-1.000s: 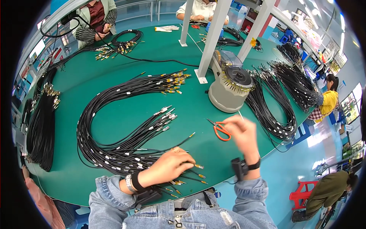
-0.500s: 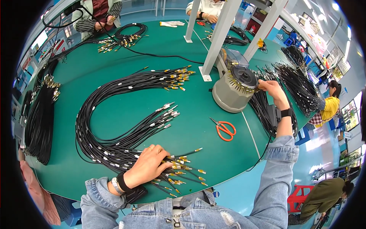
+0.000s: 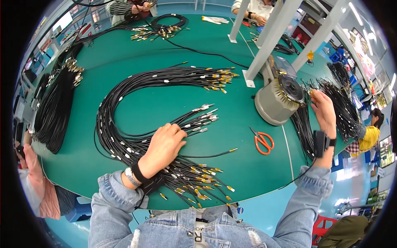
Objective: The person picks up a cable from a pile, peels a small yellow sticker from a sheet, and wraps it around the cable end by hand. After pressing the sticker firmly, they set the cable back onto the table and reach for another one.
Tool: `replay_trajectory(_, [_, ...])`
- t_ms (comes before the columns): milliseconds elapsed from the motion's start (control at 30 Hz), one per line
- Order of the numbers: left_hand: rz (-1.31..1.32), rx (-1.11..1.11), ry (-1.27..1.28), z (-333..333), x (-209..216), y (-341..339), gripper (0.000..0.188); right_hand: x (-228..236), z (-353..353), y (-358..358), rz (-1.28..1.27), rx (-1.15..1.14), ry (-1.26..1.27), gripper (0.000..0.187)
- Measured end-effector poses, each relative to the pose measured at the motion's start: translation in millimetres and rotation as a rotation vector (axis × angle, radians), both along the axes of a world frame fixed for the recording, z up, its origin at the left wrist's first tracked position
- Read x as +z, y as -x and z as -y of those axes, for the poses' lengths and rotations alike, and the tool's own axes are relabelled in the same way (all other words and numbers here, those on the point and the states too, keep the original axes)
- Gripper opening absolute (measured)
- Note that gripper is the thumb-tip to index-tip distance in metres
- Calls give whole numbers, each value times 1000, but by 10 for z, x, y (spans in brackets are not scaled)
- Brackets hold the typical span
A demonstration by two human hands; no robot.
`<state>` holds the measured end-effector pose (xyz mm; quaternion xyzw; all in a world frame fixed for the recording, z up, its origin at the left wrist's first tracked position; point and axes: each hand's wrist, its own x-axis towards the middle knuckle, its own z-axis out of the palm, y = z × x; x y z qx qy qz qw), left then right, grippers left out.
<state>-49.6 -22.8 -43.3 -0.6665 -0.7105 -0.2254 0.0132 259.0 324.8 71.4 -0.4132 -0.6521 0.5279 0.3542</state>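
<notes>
A U-shaped bundle of thin black cables (image 3: 108, 120) lies on the green table, with white sleeves along it and gold or silver connectors at its ends. My left hand (image 3: 164, 149) rests on the near arm of the bundle, its fingers curled round black cable. From beside that hand, one black cable (image 3: 209, 156) sticks out to the right, apart from the fanned gold-tipped ends (image 3: 202, 182). My right hand (image 3: 323, 110) is raised just right of a round grey machine (image 3: 275, 103) with brass-coloured pins round its dark top. Its fingertips pinch something small and yellowish, too small to name.
Orange-handled pliers (image 3: 264, 142) lie near the machine. Metal posts (image 3: 269, 49) rise behind it. More cable bundles lie at the left (image 3: 53, 120), the back (image 3: 169, 25) and the right (image 3: 339, 97). A white glove (image 3: 215, 20) lies at the back, where co-workers' hands (image 3: 260, 20) show.
The view has shifted, so the table sits further right. My right hand has come away from the machine's rim. My left hand has moved off the gold-tipped ends, and one cable now stands apart.
</notes>
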Motion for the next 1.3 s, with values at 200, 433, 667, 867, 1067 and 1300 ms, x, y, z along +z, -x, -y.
replay_trajectory(200, [-58, 67, 41, -81, -108, 110, 23, -159, 907, 326, -281, 203, 22, 12])
replay_trajectory(433, [-53, 27, -2, -146, -59, -32, 20, -625, 1876, 633, -374, 326, 313, 14])
replay_trajectory(667, [-91, 18, 86, -348, -153, -72, 14, -871, 2270, 873, -524, 355, 566, 17])
replay_trajectory(867, [-80, 16, 53, -351, -215, -24, 12, -979, 2397, 954, -536, 364, 620, 16])
replay_trajectory(1067, [178, 12, -78, -190, -60, -89, 12, -1136, 2600, 1012, -542, 241, 561, 14])
replay_trajectory(1300, [494, -196, -78, -88, -7, -143, 9, -1212, 2777, 1134, -576, 176, 536, 11])
